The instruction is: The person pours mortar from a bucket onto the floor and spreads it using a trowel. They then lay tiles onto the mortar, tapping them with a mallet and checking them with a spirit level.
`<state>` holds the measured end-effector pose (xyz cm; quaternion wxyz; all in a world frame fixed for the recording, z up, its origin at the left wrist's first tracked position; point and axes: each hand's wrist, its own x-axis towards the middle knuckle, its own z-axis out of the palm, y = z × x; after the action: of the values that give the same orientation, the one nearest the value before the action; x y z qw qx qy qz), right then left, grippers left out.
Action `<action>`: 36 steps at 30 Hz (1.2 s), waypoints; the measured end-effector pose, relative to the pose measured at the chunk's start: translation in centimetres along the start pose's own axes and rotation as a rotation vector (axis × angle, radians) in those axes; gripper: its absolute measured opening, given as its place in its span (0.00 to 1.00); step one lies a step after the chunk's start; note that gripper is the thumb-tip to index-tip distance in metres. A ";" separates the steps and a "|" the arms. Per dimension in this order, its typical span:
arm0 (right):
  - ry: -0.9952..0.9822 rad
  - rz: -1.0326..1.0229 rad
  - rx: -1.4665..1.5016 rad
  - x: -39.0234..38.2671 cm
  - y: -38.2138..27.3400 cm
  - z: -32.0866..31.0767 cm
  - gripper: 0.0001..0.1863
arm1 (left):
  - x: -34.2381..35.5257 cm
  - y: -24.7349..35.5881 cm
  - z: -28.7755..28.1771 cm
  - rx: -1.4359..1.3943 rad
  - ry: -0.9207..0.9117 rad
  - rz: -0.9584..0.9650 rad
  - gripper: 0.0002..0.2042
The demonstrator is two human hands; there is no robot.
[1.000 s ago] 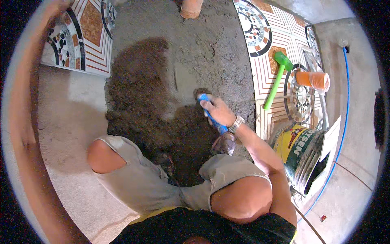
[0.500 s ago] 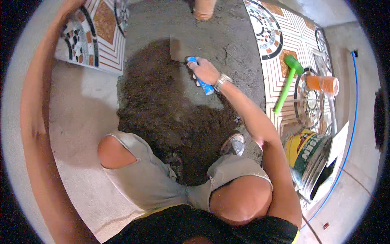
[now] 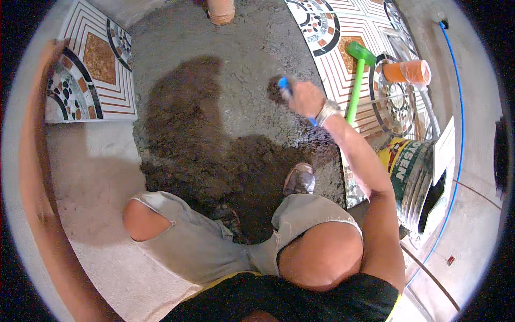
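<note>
My right hand (image 3: 307, 100) is closed around the blue handle (image 3: 283, 83) of a trowel, over the right part of the wet grey mortar bed (image 3: 247, 70). The trowel's blade is hard to make out here. At the far left, my left arm reaches up and my left hand (image 3: 54, 52) is at the edge of a patterned tile (image 3: 99, 59); its fingers do not show clearly. The mortar lies rough and dark near my feet and smoother farther away.
Patterned tiles (image 3: 322, 40) run along the right. On them lie a green mallet (image 3: 358, 72) and an orange pipe piece (image 3: 406, 72). Another orange pipe (image 3: 221, 11) stands in the mortar at the back. A bucket (image 3: 410, 172) lies tipped at right, beside a blue hose (image 3: 460, 134).
My right hand has moved right with the trowel, away from the middle of the mortar. The whole view has turned and shifted, bringing more of the left tile into sight.
</note>
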<state>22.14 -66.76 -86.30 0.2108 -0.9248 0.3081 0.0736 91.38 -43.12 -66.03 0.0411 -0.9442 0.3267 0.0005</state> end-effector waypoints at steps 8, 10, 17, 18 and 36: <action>-0.326 0.324 1.098 -1.7 -1.1 2.0 0.18 | -3.1 1.1 -0.2 -0.254 0.084 -0.029 0.24; -0.306 0.331 1.098 -1.9 -1.1 2.2 0.19 | -3.1 1.2 -0.2 -0.203 0.100 -0.047 0.24; -0.329 0.370 1.080 -2.6 -2.5 2.5 0.16 | -4.2 2.2 -1.3 -0.211 0.048 -0.014 0.25; -0.326 0.293 0.935 -3.5 -3.5 3.1 0.16 | -4.6 2.5 -1.5 -0.320 -0.036 -0.030 0.25; -0.065 -0.044 -0.152 -2.4 1.2 -2.3 0.25 | -2.7 1.3 -0.2 0.084 0.211 0.062 0.25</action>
<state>19.54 -67.33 -84.00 0.1512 -0.9417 0.2745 0.1221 88.47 -42.45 -65.80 0.0458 -0.9259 0.3580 -0.1114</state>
